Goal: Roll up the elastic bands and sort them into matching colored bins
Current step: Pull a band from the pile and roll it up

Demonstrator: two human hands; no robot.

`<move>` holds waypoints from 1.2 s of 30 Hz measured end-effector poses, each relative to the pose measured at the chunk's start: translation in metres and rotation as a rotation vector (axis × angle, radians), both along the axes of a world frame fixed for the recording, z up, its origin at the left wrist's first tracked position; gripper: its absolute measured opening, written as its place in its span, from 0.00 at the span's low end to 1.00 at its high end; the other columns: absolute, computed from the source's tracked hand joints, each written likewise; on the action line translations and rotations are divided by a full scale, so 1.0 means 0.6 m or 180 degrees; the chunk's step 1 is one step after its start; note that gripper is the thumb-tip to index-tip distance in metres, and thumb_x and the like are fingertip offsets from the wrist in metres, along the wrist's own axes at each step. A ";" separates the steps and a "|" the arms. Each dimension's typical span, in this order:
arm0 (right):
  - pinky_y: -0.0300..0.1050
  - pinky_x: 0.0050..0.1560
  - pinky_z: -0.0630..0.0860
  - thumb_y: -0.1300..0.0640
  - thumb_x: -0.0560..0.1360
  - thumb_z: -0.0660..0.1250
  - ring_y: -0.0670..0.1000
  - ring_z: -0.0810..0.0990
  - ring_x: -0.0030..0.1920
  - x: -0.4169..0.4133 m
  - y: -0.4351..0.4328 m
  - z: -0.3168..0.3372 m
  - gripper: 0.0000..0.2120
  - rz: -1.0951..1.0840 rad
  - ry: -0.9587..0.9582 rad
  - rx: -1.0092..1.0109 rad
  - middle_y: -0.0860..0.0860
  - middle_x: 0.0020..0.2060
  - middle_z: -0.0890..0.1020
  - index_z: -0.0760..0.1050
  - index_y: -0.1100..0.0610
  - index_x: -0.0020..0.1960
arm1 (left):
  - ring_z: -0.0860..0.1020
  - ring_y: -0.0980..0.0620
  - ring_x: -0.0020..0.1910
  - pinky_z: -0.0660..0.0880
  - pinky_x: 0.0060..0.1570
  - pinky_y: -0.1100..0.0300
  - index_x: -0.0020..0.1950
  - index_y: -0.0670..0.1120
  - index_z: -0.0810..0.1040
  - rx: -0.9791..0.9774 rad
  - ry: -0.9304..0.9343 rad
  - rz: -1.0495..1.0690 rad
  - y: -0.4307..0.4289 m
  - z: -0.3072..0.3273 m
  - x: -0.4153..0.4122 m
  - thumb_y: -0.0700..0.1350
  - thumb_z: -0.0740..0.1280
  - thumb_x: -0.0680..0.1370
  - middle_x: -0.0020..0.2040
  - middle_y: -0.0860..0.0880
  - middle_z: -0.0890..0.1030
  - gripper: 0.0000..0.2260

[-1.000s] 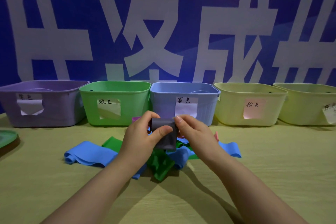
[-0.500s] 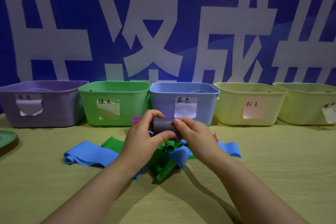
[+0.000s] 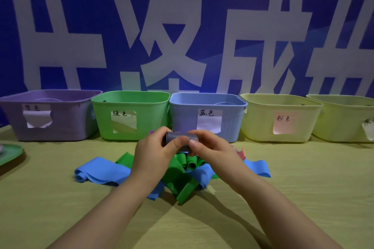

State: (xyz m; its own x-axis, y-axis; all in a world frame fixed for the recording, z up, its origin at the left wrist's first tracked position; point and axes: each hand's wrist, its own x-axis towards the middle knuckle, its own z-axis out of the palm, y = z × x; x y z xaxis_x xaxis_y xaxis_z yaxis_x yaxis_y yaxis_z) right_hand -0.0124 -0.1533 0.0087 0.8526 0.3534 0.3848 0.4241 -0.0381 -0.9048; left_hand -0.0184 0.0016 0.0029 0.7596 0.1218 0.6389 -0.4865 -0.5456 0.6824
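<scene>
A grey elastic band [image 3: 180,139], rolled into a short cylinder, is held above the table between both hands. My left hand [image 3: 152,152] grips its left end and my right hand [image 3: 212,150] pinches its right end. Under the hands lies a heap of loose bands: a blue band [image 3: 101,173] stretching left, green bands [image 3: 182,180] in the middle, another blue band [image 3: 257,168] to the right and a pink scrap [image 3: 241,152]. Along the back stand a purple bin [image 3: 66,115], a green bin [image 3: 153,115], a blue bin [image 3: 182,115] and two pale yellow bins [image 3: 261,119], each labelled.
A green tray [image 3: 10,152] pokes in at the left edge. The rightmost pale yellow bin [image 3: 344,119] is cut off by the frame. A blue banner with large white characters hangs behind the bins. The table [image 3: 313,198] is yellow-green.
The hanging tail of the grey band has been wound in, so it is now a tight roll. Both hands stay in the same spot above the heap.
</scene>
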 end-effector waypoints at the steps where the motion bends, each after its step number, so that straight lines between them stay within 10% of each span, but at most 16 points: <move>1: 0.33 0.46 0.75 0.59 0.75 0.65 0.40 0.80 0.43 0.001 0.000 -0.001 0.07 -0.0008 -0.0006 0.0003 0.46 0.42 0.82 0.75 0.50 0.51 | 0.77 0.48 0.31 0.72 0.32 0.49 0.39 0.45 0.76 -0.0042 0.0036 -0.0046 -0.001 -0.002 0.001 0.70 0.62 0.63 0.29 0.48 0.78 0.27; 14: 0.44 0.54 0.78 0.62 0.71 0.71 0.47 0.81 0.48 0.017 -0.025 0.015 0.15 -0.0459 -0.0375 -0.0151 0.46 0.44 0.81 0.74 0.46 0.50 | 0.70 0.59 0.26 0.67 0.31 0.56 0.39 0.47 0.76 -0.0746 0.0319 -0.0462 -0.033 -0.001 0.015 0.65 0.68 0.58 0.25 0.55 0.75 0.23; 23: 0.48 0.56 0.77 0.65 0.71 0.70 0.49 0.80 0.49 0.040 -0.223 0.064 0.16 -0.0925 -0.0412 -0.0542 0.50 0.47 0.81 0.74 0.48 0.51 | 0.78 0.52 0.39 0.78 0.45 0.50 0.41 0.56 0.74 0.0374 0.0553 -0.1031 -0.191 0.059 0.081 0.47 0.77 0.64 0.38 0.52 0.81 0.13; 36: 0.41 0.55 0.75 0.59 0.73 0.68 0.44 0.77 0.51 0.079 -0.585 0.052 0.15 -0.2024 -0.0405 -0.1097 0.45 0.49 0.79 0.72 0.44 0.55 | 0.76 0.56 0.43 0.77 0.46 0.52 0.48 0.55 0.73 0.1307 0.0198 -0.1531 -0.568 0.070 0.185 0.53 0.71 0.70 0.43 0.56 0.78 0.11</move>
State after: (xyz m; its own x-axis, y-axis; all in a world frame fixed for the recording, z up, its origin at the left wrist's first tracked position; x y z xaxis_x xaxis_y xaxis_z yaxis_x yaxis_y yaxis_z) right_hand 0.0348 -0.5045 0.0398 0.8893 -0.0760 0.4509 0.3263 -0.5853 -0.7423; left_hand 0.0924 -0.3391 0.0452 0.7055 -0.4879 0.5140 -0.7086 -0.4991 0.4988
